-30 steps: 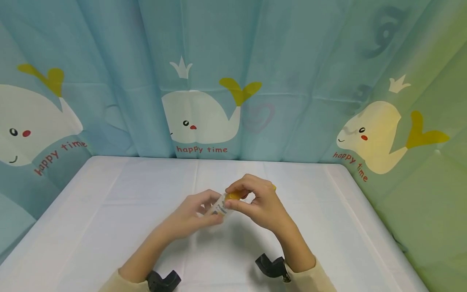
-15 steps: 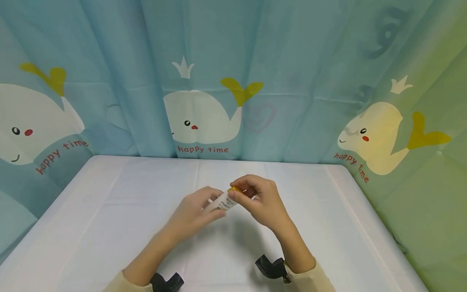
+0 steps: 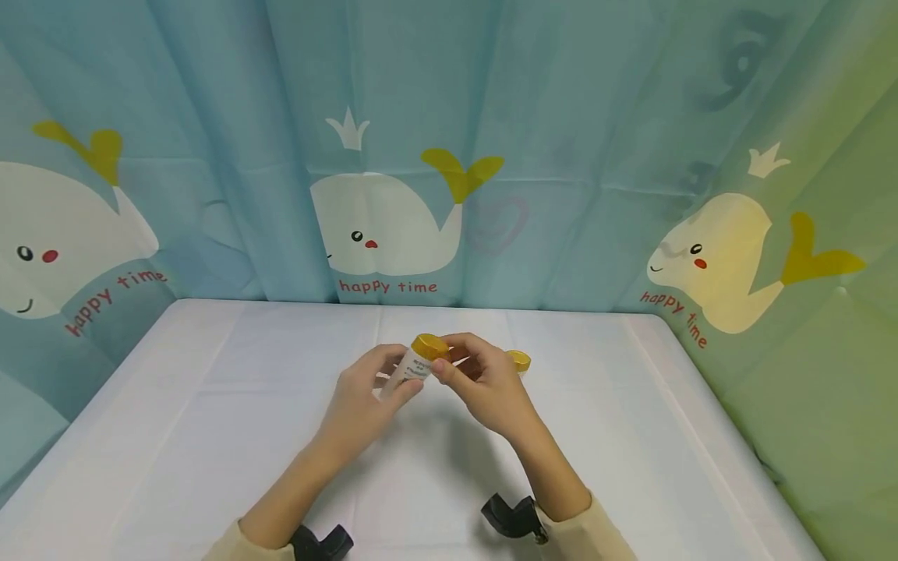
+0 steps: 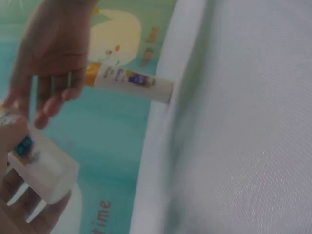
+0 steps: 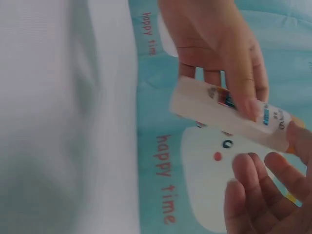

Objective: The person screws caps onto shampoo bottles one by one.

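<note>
A white glue stick (image 3: 409, 372) with a yellow cap (image 3: 429, 347) is held tilted over the table, cap end up. My left hand (image 3: 361, 405) grips its body between thumb and fingers. With thumb and forefinger, my right hand (image 3: 491, 389) pinches it at the cap end. The right wrist view shows the left thumb lying along the printed label of the glue stick (image 5: 214, 114), while the other right fingers are spread below. A second glue stick (image 4: 129, 84) stands upright on the table; in the head view only its yellow cap shows behind the right hand.
The white table (image 3: 266, 366) has its far edge against a blue-green curtain (image 3: 554, 234) printed with whales. Black wrist mounts (image 3: 510, 516) sit at both cuffs.
The glue stick has moved slightly up and left and tipped more upright. The right hand has shifted left off the cap, which shows more fully, and the second glue stick's cap has come into view.
</note>
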Action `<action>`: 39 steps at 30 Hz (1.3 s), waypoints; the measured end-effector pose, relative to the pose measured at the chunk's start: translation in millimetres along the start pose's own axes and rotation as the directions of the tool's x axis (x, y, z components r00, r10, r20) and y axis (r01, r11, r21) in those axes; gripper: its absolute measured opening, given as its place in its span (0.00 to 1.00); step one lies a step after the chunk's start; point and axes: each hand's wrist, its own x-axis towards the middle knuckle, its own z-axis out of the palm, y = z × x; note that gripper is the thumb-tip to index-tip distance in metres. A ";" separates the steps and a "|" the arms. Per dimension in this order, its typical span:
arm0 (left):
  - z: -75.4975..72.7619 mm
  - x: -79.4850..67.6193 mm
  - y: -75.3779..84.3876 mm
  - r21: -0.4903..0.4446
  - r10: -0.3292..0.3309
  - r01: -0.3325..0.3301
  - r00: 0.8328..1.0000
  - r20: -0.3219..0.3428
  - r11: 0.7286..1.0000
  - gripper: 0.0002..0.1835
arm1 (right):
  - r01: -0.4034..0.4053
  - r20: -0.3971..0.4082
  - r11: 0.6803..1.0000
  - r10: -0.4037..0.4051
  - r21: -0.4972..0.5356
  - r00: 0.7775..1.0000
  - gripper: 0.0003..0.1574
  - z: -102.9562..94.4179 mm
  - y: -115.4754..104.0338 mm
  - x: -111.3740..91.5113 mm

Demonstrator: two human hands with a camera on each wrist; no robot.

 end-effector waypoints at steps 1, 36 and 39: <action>-0.1 0.4 -2.6 -0.019 -0.015 0.015 1.000 -0.007 1.000 0.20 | -0.021 0.023 1.000 0.020 0.011 1.000 0.20 2.4 1.9 0.4; 7.6 -0.7 -50.7 -0.164 -0.370 0.402 0.909 0.192 0.901 0.27 | -0.059 0.187 0.997 0.069 -0.056 0.980 0.34 23.1 21.3 -2.7; 0.8 2.8 -44.9 -0.120 -0.370 0.404 0.900 0.228 0.907 0.31 | 0.052 0.132 0.998 -0.047 -0.034 0.990 0.35 4.7 8.6 -7.2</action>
